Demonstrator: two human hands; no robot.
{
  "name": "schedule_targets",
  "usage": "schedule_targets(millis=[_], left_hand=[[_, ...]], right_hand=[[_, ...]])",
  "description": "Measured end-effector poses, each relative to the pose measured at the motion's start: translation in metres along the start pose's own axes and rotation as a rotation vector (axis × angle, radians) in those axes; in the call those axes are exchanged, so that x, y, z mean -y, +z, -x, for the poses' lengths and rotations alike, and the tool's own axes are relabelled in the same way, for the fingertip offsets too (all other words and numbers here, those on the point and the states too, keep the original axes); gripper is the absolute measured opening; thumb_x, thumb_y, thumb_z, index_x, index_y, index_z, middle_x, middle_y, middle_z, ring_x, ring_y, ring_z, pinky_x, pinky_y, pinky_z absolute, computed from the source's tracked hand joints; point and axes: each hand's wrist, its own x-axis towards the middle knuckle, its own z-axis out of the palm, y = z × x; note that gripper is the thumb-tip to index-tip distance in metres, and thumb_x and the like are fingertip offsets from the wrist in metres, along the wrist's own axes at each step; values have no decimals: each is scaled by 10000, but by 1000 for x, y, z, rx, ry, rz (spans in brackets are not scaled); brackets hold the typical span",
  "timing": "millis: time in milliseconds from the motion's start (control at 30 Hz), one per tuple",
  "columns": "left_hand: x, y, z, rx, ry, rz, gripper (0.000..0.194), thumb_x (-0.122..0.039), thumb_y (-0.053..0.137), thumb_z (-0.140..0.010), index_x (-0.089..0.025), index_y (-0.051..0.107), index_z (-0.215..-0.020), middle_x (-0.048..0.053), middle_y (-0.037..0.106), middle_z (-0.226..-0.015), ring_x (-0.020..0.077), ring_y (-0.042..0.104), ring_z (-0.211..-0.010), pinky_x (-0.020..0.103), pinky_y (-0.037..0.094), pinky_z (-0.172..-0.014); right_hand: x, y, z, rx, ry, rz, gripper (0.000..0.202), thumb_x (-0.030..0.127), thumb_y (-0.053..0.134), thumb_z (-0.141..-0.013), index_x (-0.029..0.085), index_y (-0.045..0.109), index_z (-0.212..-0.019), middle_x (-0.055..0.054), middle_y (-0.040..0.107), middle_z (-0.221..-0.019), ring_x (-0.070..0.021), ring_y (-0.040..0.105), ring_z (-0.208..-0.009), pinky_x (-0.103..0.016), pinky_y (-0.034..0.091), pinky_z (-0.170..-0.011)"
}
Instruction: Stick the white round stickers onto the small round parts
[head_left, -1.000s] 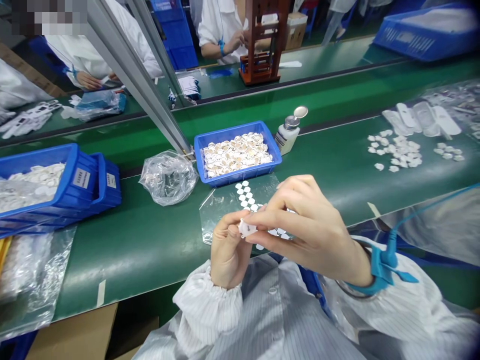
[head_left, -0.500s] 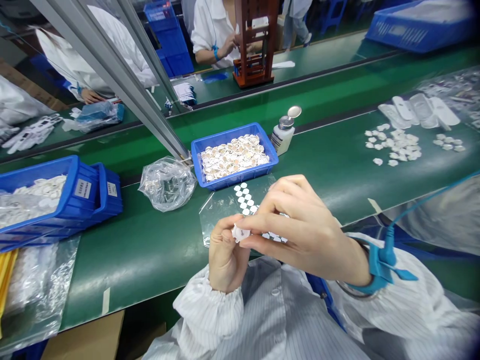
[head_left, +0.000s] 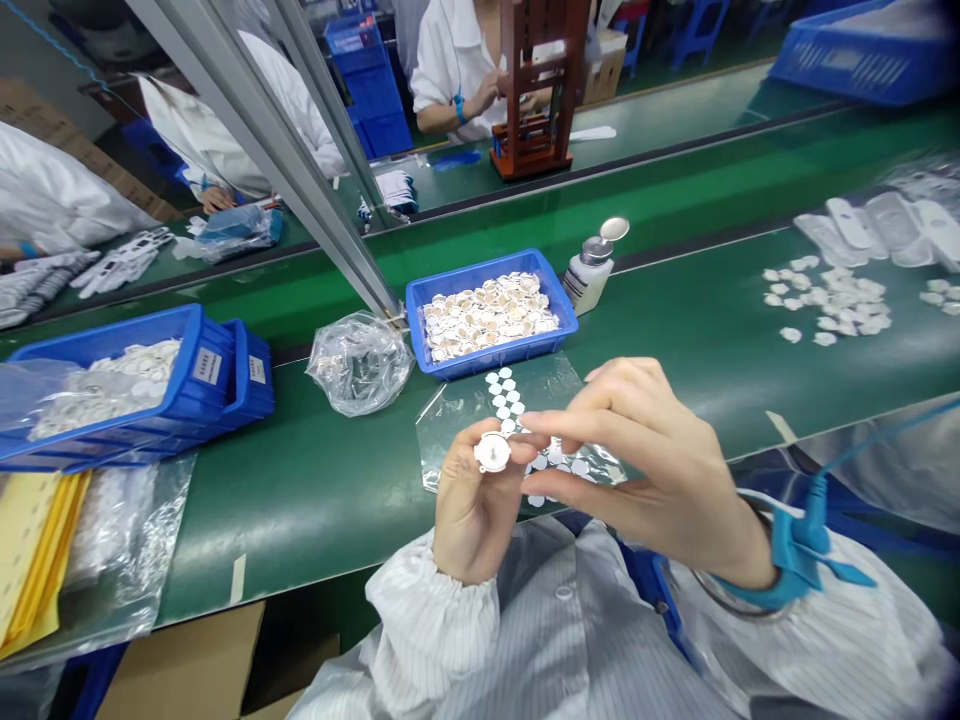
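Between the fingertips of my left hand (head_left: 472, 500) is a small round white plastic part (head_left: 493, 453), with a tiny dark mark at its middle. Just to its right, my right hand (head_left: 637, 465) has thumb and fingers apart and holds nothing. Beneath both hands lies a clear plastic sheet (head_left: 450, 420) bearing rows of round white stickers (head_left: 508, 397); my hands cover some of them. Beyond the sheet stands a blue tray (head_left: 491, 358) full of small round parts (head_left: 487, 310), many showing a metallic or tan face.
A pump bottle (head_left: 589, 275) with its lid raised stands right of the tray, a crumpled clear bag (head_left: 360, 362) left of it. Loose white parts (head_left: 847, 300) lie at right. Blue bins (head_left: 180, 395) fill the left. A metal post (head_left: 300, 160) rises behind; co-workers sit across.
My right hand has let go of the white part and drawn back to the right, its fingers parting. The part stays in my left hand, its face now more visible. The view has shifted slightly.
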Motion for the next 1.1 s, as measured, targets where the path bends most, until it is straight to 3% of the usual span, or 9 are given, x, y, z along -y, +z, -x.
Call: schedule_targets(millis=[133, 267, 467, 733, 900, 1000, 1100], left_hand=[[-2, 0, 2, 15, -60, 57, 224, -539, 728, -752, -364, 756, -889, -84, 768, -719, 169, 726, -881, 415, 482, -1004], [-4, 2, 2, 25, -88, 92, 221, -556, 730, -739, -375, 758, -863, -92, 762, -693, 177, 729, -845, 485, 462, -1042], [-3, 1, 3, 24, -77, 56, 224, -539, 722, -760, -354, 755, -883, -75, 765, -716, 167, 722, -877, 414, 484, -1004], [1, 1, 4, -16, 1, -71, 281, -539, 728, -756, -279, 750, -861, -41, 726, -721, 157, 704, -781, 383, 495, -990], [1, 1, 6, -27, -32, -28, 246, -493, 757, -748, -285, 754, -879, -36, 744, -805, 143, 702, -805, 344, 511, -964], [-3, 4, 6, -4, -54, -21, 212, -446, 752, -776, -256, 754, -869, -29, 744, -776, 109, 693, -776, 235, 529, -852], [-8, 6, 5, -2, -65, -48, 242, -446, 752, -779, -230, 755, -887, -23, 744, -755, 88, 678, -721, 179, 523, -738]], right_hand=[[0, -1, 4, -16, 29, -16, 175, 300, 705, -865, 203, 649, -999, 34, 606, -706, -123, 578, -708, -329, 441, -734], [1, -2, 6, -33, 42, -28, 183, 286, 722, -850, 203, 644, -993, 36, 610, -695, -118, 568, -688, -332, 447, -734], [2, -1, 6, -30, 30, -44, 174, 281, 713, -857, 196, 637, -989, 17, 616, -732, -129, 563, -711, -322, 442, -706], [6, 10, 4, -18, 39, -1, 163, 327, 676, -877, 255, 665, -1023, -63, 663, -1028, -204, 600, -954, -375, 499, -798], [4, 17, 5, -76, -21, 41, 66, 250, 691, -871, 258, 687, -936, -22, 706, -961, -178, 607, -922, -369, 492, -823], [0, 18, 7, -132, -140, 188, 120, 173, 710, -848, 270, 699, -918, 44, 734, -850, -144, 606, -830, -363, 473, -866], [-4, 19, 10, -149, -240, 262, 176, 115, 715, -825, 260, 694, -923, 79, 753, -862, -125, 607, -795, -357, 459, -903]])
